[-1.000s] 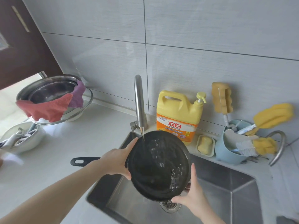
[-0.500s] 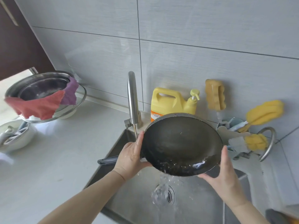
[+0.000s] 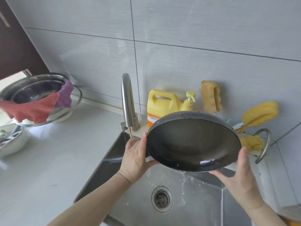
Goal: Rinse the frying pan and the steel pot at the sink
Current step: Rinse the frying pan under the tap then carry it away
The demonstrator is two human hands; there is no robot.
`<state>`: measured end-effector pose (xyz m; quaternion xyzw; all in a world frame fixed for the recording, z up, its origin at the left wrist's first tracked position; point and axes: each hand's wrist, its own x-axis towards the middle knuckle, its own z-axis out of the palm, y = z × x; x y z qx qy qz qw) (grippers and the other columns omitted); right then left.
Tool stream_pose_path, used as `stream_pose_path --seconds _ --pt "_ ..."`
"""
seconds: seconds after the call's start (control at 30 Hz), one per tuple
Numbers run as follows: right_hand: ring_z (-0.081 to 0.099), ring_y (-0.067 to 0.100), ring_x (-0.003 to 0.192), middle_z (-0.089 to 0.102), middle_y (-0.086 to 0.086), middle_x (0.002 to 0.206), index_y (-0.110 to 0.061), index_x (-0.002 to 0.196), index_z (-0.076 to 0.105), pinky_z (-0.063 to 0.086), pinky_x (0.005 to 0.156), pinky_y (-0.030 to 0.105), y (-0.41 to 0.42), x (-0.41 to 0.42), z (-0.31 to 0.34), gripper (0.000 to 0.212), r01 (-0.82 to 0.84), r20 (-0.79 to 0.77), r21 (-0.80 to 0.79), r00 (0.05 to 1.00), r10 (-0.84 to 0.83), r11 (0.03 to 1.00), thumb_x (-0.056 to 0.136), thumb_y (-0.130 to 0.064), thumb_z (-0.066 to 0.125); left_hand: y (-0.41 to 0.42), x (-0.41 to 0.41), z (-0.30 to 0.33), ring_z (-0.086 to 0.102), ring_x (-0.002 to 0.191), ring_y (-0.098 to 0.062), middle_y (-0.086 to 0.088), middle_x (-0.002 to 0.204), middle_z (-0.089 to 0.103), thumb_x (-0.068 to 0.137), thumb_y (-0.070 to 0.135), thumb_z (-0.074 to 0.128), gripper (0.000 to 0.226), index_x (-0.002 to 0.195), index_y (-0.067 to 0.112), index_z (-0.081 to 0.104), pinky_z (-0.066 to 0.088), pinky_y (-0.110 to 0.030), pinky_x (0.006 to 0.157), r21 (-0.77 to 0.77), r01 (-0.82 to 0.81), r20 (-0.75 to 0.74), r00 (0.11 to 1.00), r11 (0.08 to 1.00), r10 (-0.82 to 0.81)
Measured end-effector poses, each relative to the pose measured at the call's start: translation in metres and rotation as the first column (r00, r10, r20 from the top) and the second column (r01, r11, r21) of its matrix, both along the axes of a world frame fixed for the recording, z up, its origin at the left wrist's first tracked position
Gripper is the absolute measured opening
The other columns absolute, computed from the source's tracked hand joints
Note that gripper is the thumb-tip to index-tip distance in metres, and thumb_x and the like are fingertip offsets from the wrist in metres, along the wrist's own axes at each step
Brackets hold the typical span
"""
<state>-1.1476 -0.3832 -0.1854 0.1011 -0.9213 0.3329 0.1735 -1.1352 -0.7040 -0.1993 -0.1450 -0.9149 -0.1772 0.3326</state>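
Note:
I hold the black frying pan (image 3: 193, 141) tilted over the steel sink (image 3: 203, 207), its inside facing me. My left hand (image 3: 136, 158) grips the pan's left rim, with the handle (image 3: 113, 159) poking out below it. My right hand (image 3: 239, 175) supports the lower right rim. A thin stream of water runs off the pan's low edge into the basin. A thin trickle leaves the tap (image 3: 127, 101) beside my left hand. The steel pot (image 3: 35, 88) sits on the counter at far left, with a red and a purple cloth (image 3: 37, 106) draped over its rim.
A yellow detergent jug (image 3: 162, 103) stands behind the pan. Yellow sponges and brushes (image 3: 259, 115) fill a holder at the back right, next to a steel hook (image 3: 264, 145). A white bowl with utensils (image 3: 11, 141) sits at the left edge. The drain (image 3: 162, 199) lies mid-basin.
I have lifted the pan from under the tap, moved it right and tipped it up. The water inside has poured out; only a thin stream still runs off.

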Motion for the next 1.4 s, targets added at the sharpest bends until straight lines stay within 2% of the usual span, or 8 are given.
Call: stream_pose_path --seconds 0.1,0.33,0.57,0.73,0.83,1.07,1.23,1.4 --pt "0.043 0.036 0.132 0.034 0.025 0.147 -0.037 0.153 -0.01 0.043 0.092 0.056 -0.009 0.004 -0.011 0.15 -0.067 -0.011 0.037 0.998 0.067 0.997 0.044 -0.024 0.093 -0.013 0.003 -0.014 0.066 0.084 -0.025 -0.002 0.087 0.068 0.054 0.051 0.09 0.139 0.152 0.01 0.001 0.046 -0.046 0.093 0.023 0.004 0.188 0.982 1.0 -0.008" --pt "0.002 -0.023 0.136 -0.001 -0.039 0.151 -0.055 0.145 -0.012 0.008 0.102 -0.005 -0.058 0.01 -0.04 0.149 -0.282 0.294 -0.129 0.905 0.309 0.951 0.049 -0.023 0.097 -0.069 0.028 -0.029 0.057 0.089 -0.022 0.009 0.088 0.065 0.064 0.06 0.081 0.144 0.145 0.032 -0.035 0.031 -0.029 0.102 -0.007 -0.046 0.59 0.806 0.999 0.041" --pt "0.062 0.002 0.108 0.053 -0.016 0.135 -0.05 0.149 -0.002 0.048 0.101 0.034 -0.085 -0.005 -0.054 0.147 -0.303 0.75 -0.285 0.521 0.408 0.91 0.04 -0.036 0.095 -0.114 0.02 0.004 0.058 0.085 0.004 0.017 0.119 0.059 0.061 0.035 0.088 0.128 0.147 0.051 -0.005 0.045 -0.015 0.08 0.208 -0.116 0.968 0.17 0.971 -0.187" --pt "0.07 0.017 0.097 0.067 -0.005 0.119 -0.045 0.139 0.032 0.055 0.09 0.038 -0.105 0.012 -0.062 0.108 -0.262 0.784 -0.46 0.328 0.526 0.849 0.055 -0.006 0.088 -0.136 0.012 0.032 0.066 0.087 -0.029 -0.003 0.116 0.067 0.057 0.037 0.089 0.104 0.138 0.05 0.026 0.057 -0.038 0.079 0.192 -0.11 0.972 -0.119 0.975 -0.205" --pt "0.071 0.019 0.095 0.06 -0.01 0.124 -0.054 0.136 0.026 0.058 0.075 0.031 -0.123 0.034 -0.075 0.115 -0.136 0.741 -0.559 0.36 0.567 0.818 0.057 0.006 0.084 -0.136 0.016 0.053 0.065 0.107 -0.021 0.011 0.121 0.062 0.052 0.042 0.09 0.114 0.14 0.048 0.018 0.055 -0.039 0.091 0.024 -0.059 0.999 -0.03 0.998 -0.026" --pt "0.066 0.005 0.1 0.05 -0.026 0.128 -0.055 0.147 -0.008 0.055 0.08 0.022 -0.149 0.053 -0.09 0.15 -0.064 0.666 -0.518 0.595 0.449 0.853 0.045 -0.017 0.097 -0.114 0.045 0.079 0.052 0.091 -0.022 0.013 0.077 0.054 0.068 0.053 0.076 0.126 0.143 0.041 -0.025 0.028 -0.025 0.078 -0.386 0.064 0.762 0.584 0.92 0.279" --pt "0.028 0.0 0.14 0.017 -0.025 0.156 -0.058 0.144 -0.015 0.03 0.111 0.027 -0.13 0.013 -0.035 0.151 -0.274 0.537 -0.327 0.733 0.416 0.905 0.045 -0.032 0.096 -0.117 0.064 0.043 0.049 0.085 -0.022 0.008 0.07 0.049 0.065 0.058 0.08 0.14 0.137 0.045 -0.039 0.035 -0.028 0.072 -0.161 -0.153 0.782 0.583 0.975 0.22" --pt "0.034 -0.003 0.135 0.023 -0.024 0.154 -0.057 0.144 -0.014 0.032 0.112 0.022 -0.102 -0.029 0.038 0.148 -0.504 0.632 -0.106 0.631 0.449 0.857 0.045 -0.037 0.094 -0.104 0.064 0.013 0.047 0.127 0.003 0.032 0.14 0.043 0.059 0.034 0.092 0.139 0.147 0.05 -0.014 0.041 -0.02 0.104 0.468 -0.215 0.812 0.488 0.857 -0.321"
